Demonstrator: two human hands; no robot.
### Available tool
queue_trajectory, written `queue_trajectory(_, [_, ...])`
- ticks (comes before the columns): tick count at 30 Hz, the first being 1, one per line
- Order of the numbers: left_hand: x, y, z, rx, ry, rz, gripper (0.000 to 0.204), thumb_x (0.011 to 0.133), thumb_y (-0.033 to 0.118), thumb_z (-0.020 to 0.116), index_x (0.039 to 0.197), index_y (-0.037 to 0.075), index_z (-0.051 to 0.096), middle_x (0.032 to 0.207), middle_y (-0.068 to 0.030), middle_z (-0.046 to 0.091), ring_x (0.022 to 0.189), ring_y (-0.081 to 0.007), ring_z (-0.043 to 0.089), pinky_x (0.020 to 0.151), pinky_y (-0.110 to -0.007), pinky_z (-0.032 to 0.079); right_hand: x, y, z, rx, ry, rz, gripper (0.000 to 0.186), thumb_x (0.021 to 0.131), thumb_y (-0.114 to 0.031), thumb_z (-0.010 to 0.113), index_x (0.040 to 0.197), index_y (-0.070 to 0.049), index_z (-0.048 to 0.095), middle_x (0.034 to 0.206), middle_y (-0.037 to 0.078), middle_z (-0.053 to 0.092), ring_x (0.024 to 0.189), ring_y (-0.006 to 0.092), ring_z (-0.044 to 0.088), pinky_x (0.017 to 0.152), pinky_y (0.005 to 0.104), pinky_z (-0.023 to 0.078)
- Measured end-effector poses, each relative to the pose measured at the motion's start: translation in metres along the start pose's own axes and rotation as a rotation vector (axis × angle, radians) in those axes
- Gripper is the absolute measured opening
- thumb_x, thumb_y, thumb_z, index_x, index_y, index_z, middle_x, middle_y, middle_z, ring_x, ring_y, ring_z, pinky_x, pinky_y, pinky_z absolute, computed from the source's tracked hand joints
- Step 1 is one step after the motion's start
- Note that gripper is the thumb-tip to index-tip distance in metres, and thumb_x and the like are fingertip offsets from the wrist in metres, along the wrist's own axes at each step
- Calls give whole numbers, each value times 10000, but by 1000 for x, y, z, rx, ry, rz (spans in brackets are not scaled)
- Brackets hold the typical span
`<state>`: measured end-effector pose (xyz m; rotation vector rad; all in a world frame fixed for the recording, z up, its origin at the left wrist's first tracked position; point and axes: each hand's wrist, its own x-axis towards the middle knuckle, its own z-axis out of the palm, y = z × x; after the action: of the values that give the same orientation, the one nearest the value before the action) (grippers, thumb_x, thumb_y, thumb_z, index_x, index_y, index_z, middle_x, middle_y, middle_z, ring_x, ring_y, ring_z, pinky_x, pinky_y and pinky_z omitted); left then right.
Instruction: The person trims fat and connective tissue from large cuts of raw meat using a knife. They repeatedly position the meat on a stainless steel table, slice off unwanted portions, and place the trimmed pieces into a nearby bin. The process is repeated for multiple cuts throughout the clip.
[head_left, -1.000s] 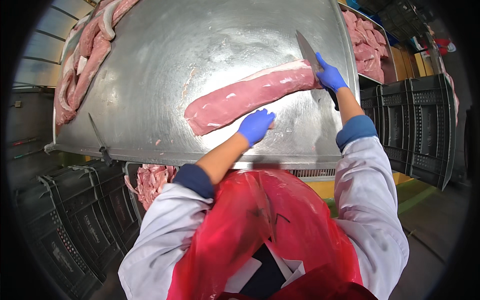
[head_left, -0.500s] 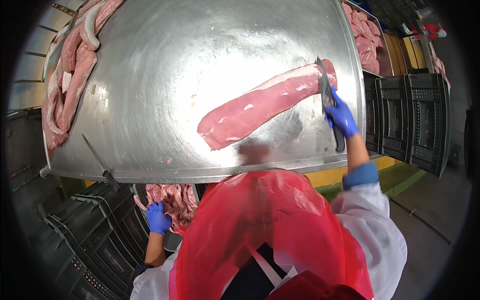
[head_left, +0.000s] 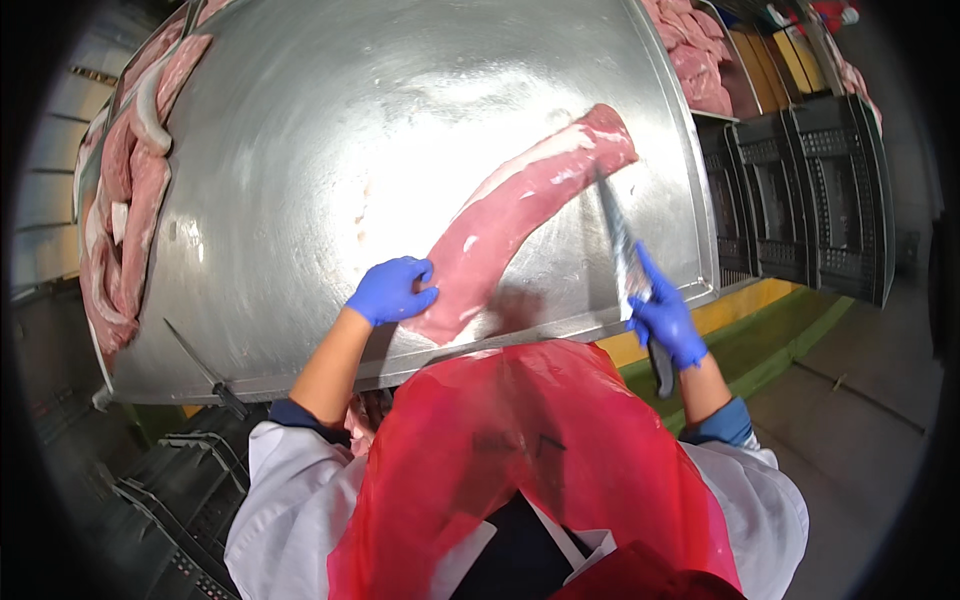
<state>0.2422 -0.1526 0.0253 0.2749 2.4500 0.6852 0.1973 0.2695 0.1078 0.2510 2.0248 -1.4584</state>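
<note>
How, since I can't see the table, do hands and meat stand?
Left hand at near end of meat; right hand holding knife. Meat lying on metal table. Second knife front left, apart.

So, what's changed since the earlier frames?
The left hand went from the trimmings to the near end of the meat strip; that end shifted toward the front table edge. The right hand drew back toward the body, still gripping its knife. The spare knife and meat pile stayed put.

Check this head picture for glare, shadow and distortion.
Head view: glare whitens the middle of the metal table; head view: a dark shadow or reflection falls beside the long meat piece; head view: table edges bow and the corners are black; head view: the lower-left crate looks dim.
</note>
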Motion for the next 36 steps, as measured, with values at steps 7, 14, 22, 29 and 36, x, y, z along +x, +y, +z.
queue_trajectory(7, [240,153,-42,13,542,79,529,818,483,672,1081,29,608,1064,-199,652,1031,-379,630,883,-465,516,157,-2,-33,187,235,-208,820,937,-14,556,1611,-276,169,801,55,621,552,98,559,452,267,461])
queue_trajectory(14, [298,106,-46,-586,332,-122,298,772,244,652,846,-39,710,872,-228,719,770,-297,702,685,-391,547,195,14,-6,149,274,-214,842,940,-23,563,1610,-308,141,739,71,633,514,108,558,453,277,480])
queue_trajectory(22, [284,126,-66,-669,289,-201,293,797,205,655,885,-72,686,786,-152,681,717,-195,653,664,-344,526,188,-24,-4,-88,-169,-128,731,936,-90,512,1598,-160,211,765,129,637,610,183,625,579,329,534])
queue_trajectory(29, [277,134,-73,-749,293,-110,222,808,175,658,850,-42,672,747,-75,632,697,-129,600,619,-311,488,217,-31,11,-148,-141,-180,726,926,-117,535,1587,-161,238,896,237,696,722,277,707,677,385,556])
queue_trajectory(36, [284,84,-78,-823,401,-77,159,837,141,643,883,-9,669,764,-13,604,663,-80,534,586,-232,425,133,2,20,-217,-246,-295,762,911,-66,531,1598,-190,228,734,120,632,581,158,608,587,334,531])
